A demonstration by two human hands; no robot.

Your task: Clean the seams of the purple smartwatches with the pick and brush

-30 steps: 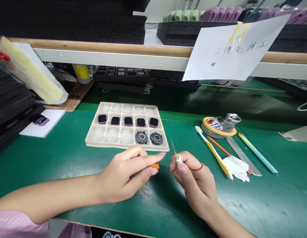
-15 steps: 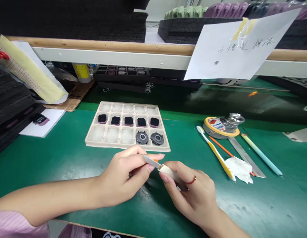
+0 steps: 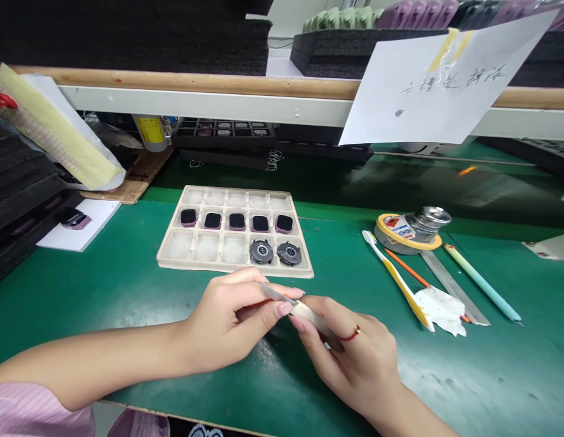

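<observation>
My left hand (image 3: pixel 231 325) pinches a small orange piece between thumb and fingers, mostly hidden by them. My right hand (image 3: pixel 350 358) grips a small knife (image 3: pixel 293 304) by its cream handle, with the metal blade laid against the left fingertips. Both hands hover low over the green table mat (image 3: pixel 127 291), just in front of a beige compartment tray (image 3: pixel 173 258). The tray's middle row holds several dark square watch bodies (image 3: pixel 237 221), and two round grey parts (image 3: pixel 261 251) sit in its front row.
To the right lie a toothbrush (image 3: pixel 395 279), an orange stick, a steel ruler (image 3: pixel 450 288), a green pen (image 3: pixel 482 282), a crumpled wipe (image 3: pixel 441 309) and a tape roll with a metal dispenser (image 3: pixel 412 229). Black foam trays stand left and under the shelf. A paper note (image 3: pixel 436 85) hangs from it.
My right hand swung the knife from pointing upward to lying against my left fingertips. The hands have come together, and the orange piece is now nearly hidden.
</observation>
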